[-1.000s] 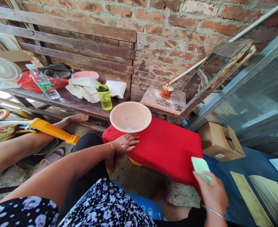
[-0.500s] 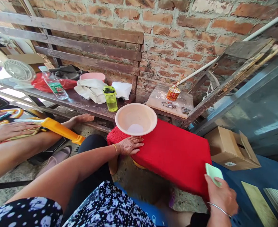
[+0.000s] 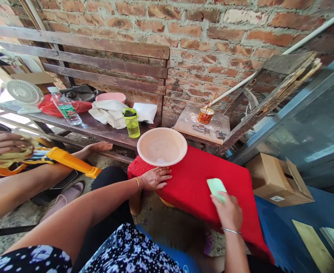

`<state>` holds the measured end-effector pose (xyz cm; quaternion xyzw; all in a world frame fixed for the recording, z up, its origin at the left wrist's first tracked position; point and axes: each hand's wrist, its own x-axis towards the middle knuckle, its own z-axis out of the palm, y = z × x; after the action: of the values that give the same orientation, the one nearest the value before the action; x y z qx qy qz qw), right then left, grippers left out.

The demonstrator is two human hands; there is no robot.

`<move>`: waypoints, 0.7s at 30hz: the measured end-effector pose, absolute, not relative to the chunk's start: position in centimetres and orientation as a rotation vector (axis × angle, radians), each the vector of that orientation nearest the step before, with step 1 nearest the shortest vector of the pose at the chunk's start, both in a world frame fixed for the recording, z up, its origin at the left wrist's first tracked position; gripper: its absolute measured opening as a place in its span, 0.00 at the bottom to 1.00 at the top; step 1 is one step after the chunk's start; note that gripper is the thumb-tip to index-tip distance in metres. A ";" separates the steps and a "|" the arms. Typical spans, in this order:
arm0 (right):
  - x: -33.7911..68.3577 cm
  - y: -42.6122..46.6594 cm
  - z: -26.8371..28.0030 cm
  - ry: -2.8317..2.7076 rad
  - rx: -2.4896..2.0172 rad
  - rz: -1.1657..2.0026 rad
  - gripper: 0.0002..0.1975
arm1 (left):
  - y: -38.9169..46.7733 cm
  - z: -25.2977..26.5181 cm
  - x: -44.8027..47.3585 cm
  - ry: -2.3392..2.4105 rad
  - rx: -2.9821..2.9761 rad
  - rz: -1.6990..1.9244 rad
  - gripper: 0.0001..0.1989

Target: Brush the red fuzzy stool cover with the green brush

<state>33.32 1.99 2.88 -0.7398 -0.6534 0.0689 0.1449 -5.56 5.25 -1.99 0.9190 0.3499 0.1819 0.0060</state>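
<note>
Pale green block (image 3: pixel 216 186) is over the right half of the red-covered counter (image 3: pixel 193 184), gripped in the right hand (image 3: pixel 229 213) between the thumb and the other fingers. Half a second ago it was out at the counter's right end; now hand and block have come inward, nearer the pale pink basin (image 3: pixel 167 141) but well apart from it. More of the red cover (image 3: pixel 260 237) shows at the near right corner, where the hand was. The left hand (image 3: pixel 156 179) lies flat on the counter, fingers a little spread, just beside the basin's near rim, in the same place as before. At the left, where two of a co-worker's hands showed, one hand (image 3: pixel 3 145) now shows on a yellowish cloth (image 3: pixel 13 156).

The right hand is slightly blurred, and its fingers are hard to tell apart. The block's underside is hidden, so whether it touches the cover cannot be told. The co-worker's hand is blurred too and cut off by the left edge.
</note>
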 end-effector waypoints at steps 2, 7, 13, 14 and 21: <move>38.5 2.1 3.4 -1.523 -2.458 0.121 0.30 | 5.3 -2.1 -5.6 1.094 2.866 0.578 0.22; 38.0 1.9 4.1 -1.341 -2.432 0.079 0.33 | 5.2 -2.2 -5.7 1.096 2.851 0.588 0.22; 24.0 0.9 2.9 -2.194 -1.458 0.381 0.10 | 5.3 -2.2 -5.9 1.085 2.894 0.589 0.22; 23.8 0.9 2.7 -2.233 -1.433 0.373 0.09 | 5.3 -2.2 -5.9 1.083 2.901 0.588 0.22; 40.2 1.5 2.4 -1.368 -2.427 0.106 0.29 | 5.3 -2.0 -5.8 1.092 2.891 0.553 0.21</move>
<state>40.23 1.55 2.37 -0.8570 -0.4830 0.0373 0.1760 -5.83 5.27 -2.01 0.9208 0.3480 0.1762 0.0010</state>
